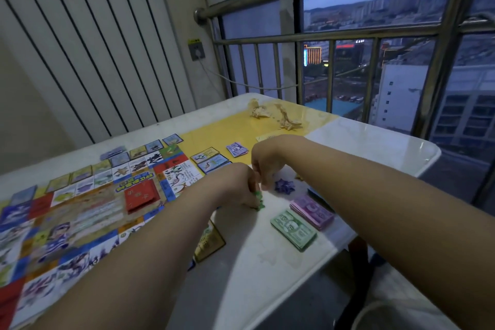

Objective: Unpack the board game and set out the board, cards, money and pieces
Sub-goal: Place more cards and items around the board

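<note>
The game board (pixel 80 211) lies unfolded on the left of the table, with a red card stack (pixel 140 195) on its middle. My left hand (pixel 235 185) grips a bunch of small green plastic pieces (pixel 259 199) just right of the board. My right hand (pixel 265 162) is directly above it, fingers curled down and pinching at the same green pieces. A pile of purple pieces (pixel 284 186) sits beside the hands. Green money (pixel 293 229) and pink money (pixel 312 210) lie in stacks at the right. Picture cards (pixel 211 159) and a purple money stack (pixel 237 149) lie further back.
The white table (pixel 375 147) has a yellow strip (pixel 230 128) holding crumpled beige scraps (pixel 273 114). A yellow card (pixel 210 241) shows under my left forearm. A metal railing (pixel 294 37) and window stand behind, a ribbed wall panel to the left. The table's right edge is near.
</note>
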The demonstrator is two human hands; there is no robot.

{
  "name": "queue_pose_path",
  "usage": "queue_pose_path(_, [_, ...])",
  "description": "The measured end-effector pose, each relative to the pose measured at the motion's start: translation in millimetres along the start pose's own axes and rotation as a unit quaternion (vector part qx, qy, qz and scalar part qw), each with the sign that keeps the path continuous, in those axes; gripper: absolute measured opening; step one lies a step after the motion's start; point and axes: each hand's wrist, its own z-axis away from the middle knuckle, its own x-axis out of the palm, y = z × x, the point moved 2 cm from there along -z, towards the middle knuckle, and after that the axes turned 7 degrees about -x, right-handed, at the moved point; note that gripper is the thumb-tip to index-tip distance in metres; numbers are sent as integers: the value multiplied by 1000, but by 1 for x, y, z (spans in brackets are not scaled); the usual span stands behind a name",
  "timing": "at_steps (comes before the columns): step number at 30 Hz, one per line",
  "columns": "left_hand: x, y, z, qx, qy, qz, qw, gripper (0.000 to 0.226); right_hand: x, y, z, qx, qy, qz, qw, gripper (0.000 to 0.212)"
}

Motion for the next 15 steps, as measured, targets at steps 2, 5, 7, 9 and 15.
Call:
queue_pose_path(2, [1,-5,4,1,13,22,1000,18,-1,0,5,-3,4,-9,1000,42])
queue_pose_path(5, [3,-14,11,0,15,71,997,22,2,-2,14,-10,42,-35,998,33])
queue_pose_path(7, [5,-14,15,-2,21,82,996,31,2,-4,20,-19,74,-56,995,29])
queue_pose_path(9, [4,-11,19,-1,28,75,997,31,-1,-6,28,-28,86,-83,992,23])
queue_pose_path(15, [-18,-27,40,-26,10,257,966,6,2,-32,37,-55,13,-22,998,31])
